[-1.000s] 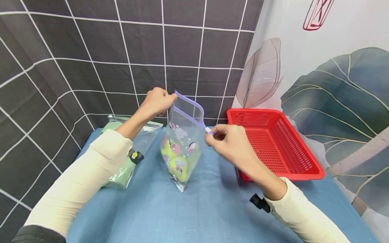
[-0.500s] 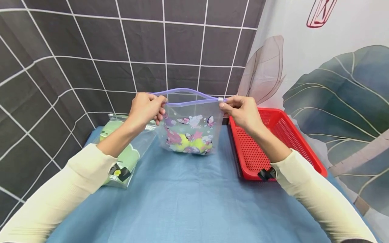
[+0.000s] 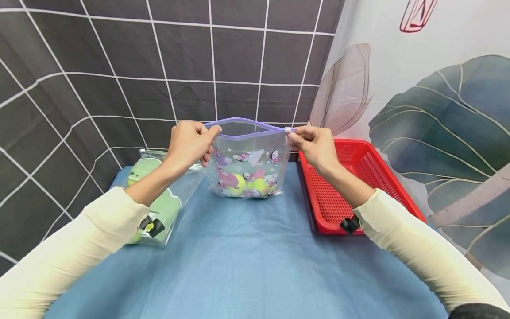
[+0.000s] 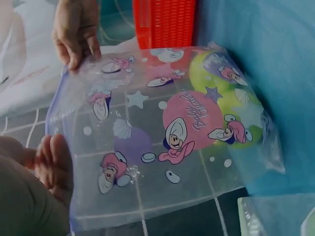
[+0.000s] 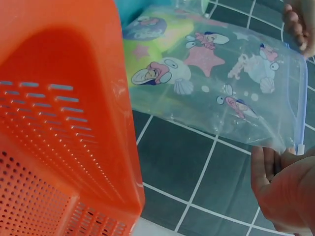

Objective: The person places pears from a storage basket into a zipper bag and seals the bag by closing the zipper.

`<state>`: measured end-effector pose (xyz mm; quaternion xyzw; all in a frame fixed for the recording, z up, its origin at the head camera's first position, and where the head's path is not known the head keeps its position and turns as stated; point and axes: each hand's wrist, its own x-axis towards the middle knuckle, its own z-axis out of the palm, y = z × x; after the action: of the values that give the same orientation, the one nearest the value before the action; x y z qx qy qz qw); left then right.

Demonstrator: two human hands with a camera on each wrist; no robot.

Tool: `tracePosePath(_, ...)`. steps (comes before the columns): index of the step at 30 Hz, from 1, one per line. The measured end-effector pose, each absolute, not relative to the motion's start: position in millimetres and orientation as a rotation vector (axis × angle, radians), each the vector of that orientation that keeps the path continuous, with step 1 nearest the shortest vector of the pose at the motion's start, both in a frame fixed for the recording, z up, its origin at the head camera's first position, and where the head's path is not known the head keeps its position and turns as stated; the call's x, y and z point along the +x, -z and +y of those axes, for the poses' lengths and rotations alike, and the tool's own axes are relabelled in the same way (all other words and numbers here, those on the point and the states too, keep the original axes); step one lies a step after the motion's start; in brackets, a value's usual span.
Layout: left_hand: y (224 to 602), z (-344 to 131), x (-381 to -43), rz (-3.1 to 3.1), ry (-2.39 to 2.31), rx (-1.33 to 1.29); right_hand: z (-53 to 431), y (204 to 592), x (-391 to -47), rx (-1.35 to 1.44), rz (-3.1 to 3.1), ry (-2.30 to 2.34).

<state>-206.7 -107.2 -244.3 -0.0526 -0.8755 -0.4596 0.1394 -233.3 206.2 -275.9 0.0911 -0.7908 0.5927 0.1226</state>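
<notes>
A clear zip bag with printed cartoon figures and a purple slider zip hangs upright over the blue cloth. Its mouth gapes between the two zip strips. At the bottom of the bag sits something yellow-green and rounded, partly hidden by the print. My left hand pinches the left end of the bag's top edge between thumb and fingers. At the other top corner, beside the white slider, my right hand pinches the bag. The right wrist view shows that slider right at my thumb.
To the right stands a red perforated plastic basket, partly behind my right forearm. Another clear bag with light green items inside lies at the left, under my left forearm. A dark gridded cloth hangs behind the blue-covered table.
The bag has turned from slanted to broadside and its top is stretched level. My right hand rose with the slider end, and my left hand shifted left along the edge.
</notes>
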Motion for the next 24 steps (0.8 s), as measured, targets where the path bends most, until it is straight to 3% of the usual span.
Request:
tracePosePath(12, 191, -49, -224, -2.416, 0.653, -0.980, 200, 277, -230, 0.285, -2.294, -1.866)
tracePosePath(18, 183, -6, -245, -2.656, 0.359, -1.239, 201, 276, -230, 0.290, -2.276, -1.865)
tracePosePath(24, 180, 6, -267, -2.678, 0.211, -1.388, 198, 274, -232, 0.312, -2.263, -1.872)
